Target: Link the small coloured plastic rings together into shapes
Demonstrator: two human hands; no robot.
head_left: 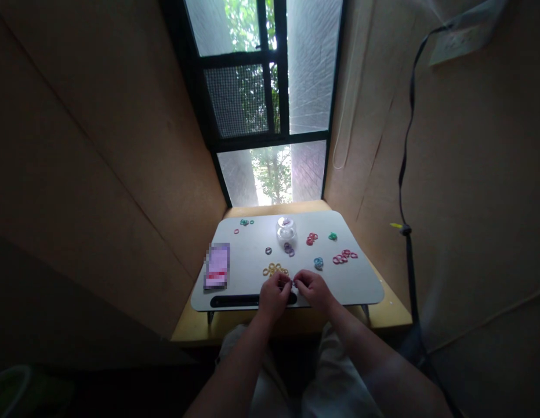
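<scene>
Left hand (pixel 275 293) and right hand (pixel 314 288) met near the front of the white desk (pixel 247 281), fingers narrowed around a small item, too blurred to ID; couldn't tell which hand gripped it. Yellow rings (pixel 273 269) lay right at the left hand's far side, so a knuckle sweep could have scattered them. Slip risk too: tiny part, fingertip-only hold, and a drop could have landed in the black slot (pixel 235 301) or gone off the front edge.
</scene>
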